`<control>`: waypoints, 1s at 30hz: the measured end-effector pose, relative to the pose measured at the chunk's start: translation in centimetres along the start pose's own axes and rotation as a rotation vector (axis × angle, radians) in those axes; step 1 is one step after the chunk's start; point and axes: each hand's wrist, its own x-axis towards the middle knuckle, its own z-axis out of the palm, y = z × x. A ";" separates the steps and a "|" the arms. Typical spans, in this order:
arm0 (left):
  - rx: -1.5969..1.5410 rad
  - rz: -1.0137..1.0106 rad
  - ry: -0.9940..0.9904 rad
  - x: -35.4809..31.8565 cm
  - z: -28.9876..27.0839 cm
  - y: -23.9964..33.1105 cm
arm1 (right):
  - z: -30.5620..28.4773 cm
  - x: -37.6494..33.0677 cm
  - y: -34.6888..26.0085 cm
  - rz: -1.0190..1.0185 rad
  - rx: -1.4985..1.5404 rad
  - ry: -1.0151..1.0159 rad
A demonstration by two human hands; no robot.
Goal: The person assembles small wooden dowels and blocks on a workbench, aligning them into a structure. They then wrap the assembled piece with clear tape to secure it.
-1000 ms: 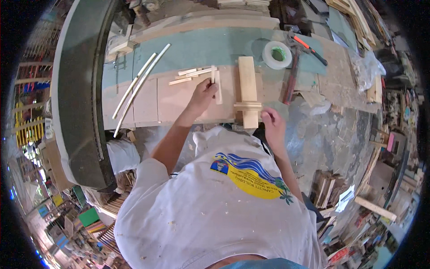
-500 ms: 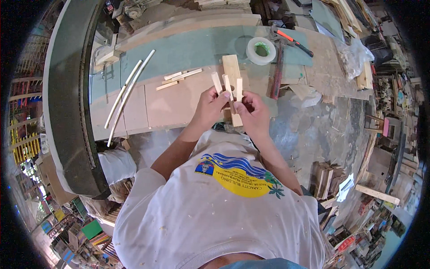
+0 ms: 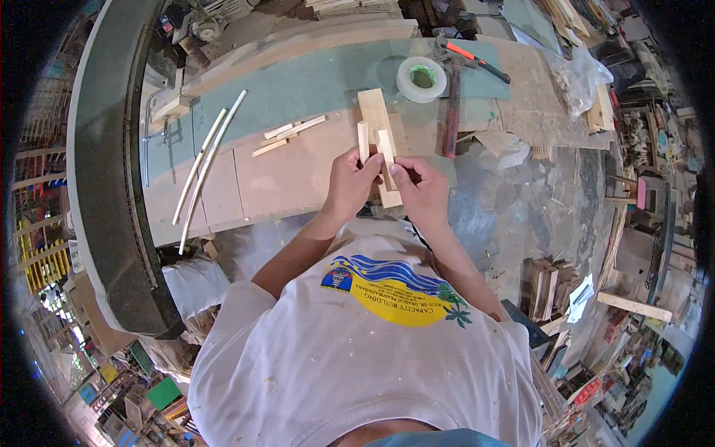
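Note:
My left hand point(image 3: 350, 182) and my right hand point(image 3: 421, 195) meet at the near edge of the workbench, both with closed fingers. A short pale wooden stick point(image 3: 363, 140) stands up out of my left hand. Thumbs and fingertips of both hands pinch more short wooden strips point(image 3: 386, 145), which lie against each other; their lower ends are partly covered by my fingers. Under and beyond them lies a wider flat wooden board point(image 3: 374, 106), pointing away from me. To its left, several similar loose sticks point(image 3: 287, 134) rest in a small pile.
Two long thin pale rods point(image 3: 212, 164) lie at the left of the workbench point(image 3: 275, 182). A tape roll point(image 3: 421, 79), a hammer with a red and black handle point(image 3: 477, 59) and a dark red bar point(image 3: 451, 123) lie at the far right. A large dark machine point(image 3: 112, 179) borders the left side.
The strips that stood fanned apart between my hands are now drawn together, and the right one leans left against its neighbour. My view has shifted slightly.

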 end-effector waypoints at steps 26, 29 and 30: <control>-0.157 -0.182 -0.156 -0.2 0.4 0.1 | 1.7 0.8 0.4 0.188 0.239 0.022; -0.285 -0.220 -0.193 0.1 0.3 0.1 | 0.7 0.9 0.9 0.170 0.134 -0.071; -0.308 -0.264 -0.179 0.0 0.3 0.2 | 0.7 1.0 1.1 0.161 0.122 -0.068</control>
